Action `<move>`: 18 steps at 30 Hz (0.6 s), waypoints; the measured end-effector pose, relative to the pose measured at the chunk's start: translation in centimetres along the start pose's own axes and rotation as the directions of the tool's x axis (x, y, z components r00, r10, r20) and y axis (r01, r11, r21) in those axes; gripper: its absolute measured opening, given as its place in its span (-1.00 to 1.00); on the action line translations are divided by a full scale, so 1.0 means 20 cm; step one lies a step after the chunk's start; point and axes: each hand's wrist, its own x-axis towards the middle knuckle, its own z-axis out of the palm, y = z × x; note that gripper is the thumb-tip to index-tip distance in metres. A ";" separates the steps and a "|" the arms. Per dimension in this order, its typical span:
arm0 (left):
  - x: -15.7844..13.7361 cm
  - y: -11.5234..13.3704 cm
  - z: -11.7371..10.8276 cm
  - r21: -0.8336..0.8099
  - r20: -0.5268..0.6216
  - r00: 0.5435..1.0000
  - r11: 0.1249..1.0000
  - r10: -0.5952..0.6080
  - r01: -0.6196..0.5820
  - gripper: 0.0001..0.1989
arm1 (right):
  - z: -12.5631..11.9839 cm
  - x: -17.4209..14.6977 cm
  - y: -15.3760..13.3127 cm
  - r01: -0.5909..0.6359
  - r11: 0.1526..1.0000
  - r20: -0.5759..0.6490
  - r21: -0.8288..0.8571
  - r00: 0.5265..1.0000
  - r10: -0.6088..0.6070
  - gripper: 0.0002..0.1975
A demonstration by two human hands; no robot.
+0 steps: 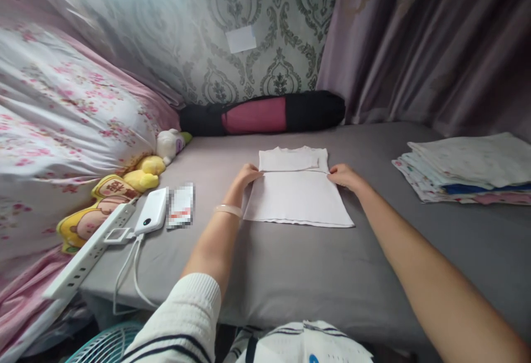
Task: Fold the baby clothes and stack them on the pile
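A white long-sleeved shirt (296,200) lies flat on the grey sheet, its sleeves folded across the upper part and its hem toward me. My left hand (250,175) pinches the shirt's left edge just below the folded sleeve; a pale bangle circles that wrist. At the same height on the opposite edge, my right hand (345,177) is closed on the cloth. The fingertips of both hands are partly hidden against the fabric.
Folded clothes (473,166) are stacked at the right. On the left are a white power bank (151,211), a power strip (93,249), cables and plush toys (151,165). A long black-and-pink bag (261,114) lies along the patterned wall. A fan (108,343) stands below the bed's near edge.
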 end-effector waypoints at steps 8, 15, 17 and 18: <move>-0.09 0.11 0.02 0.056 -0.040 0.996 0.995 -0.083 0.085 -0.86 | 0.00 -0.09 -0.09 -0.094 0.985 -0.073 -0.146 0.994 0.084 -0.69; -0.08 0.11 0.04 0.002 -0.109 0.990 0.996 -0.086 0.086 -0.90 | 0.00 -0.16 -0.14 -0.130 0.985 -0.125 -0.114 0.985 0.115 -0.64; -0.06 0.09 0.04 0.005 -0.126 0.989 0.997 -0.076 0.077 -0.93 | 0.00 -0.17 -0.14 -0.124 0.985 -0.137 -0.120 0.985 0.108 -0.65; -0.05 0.08 0.04 0.009 -0.129 0.990 0.998 -0.064 0.065 -0.92 | 0.00 -0.18 -0.15 -0.121 0.985 -0.143 -0.126 0.984 0.103 -0.65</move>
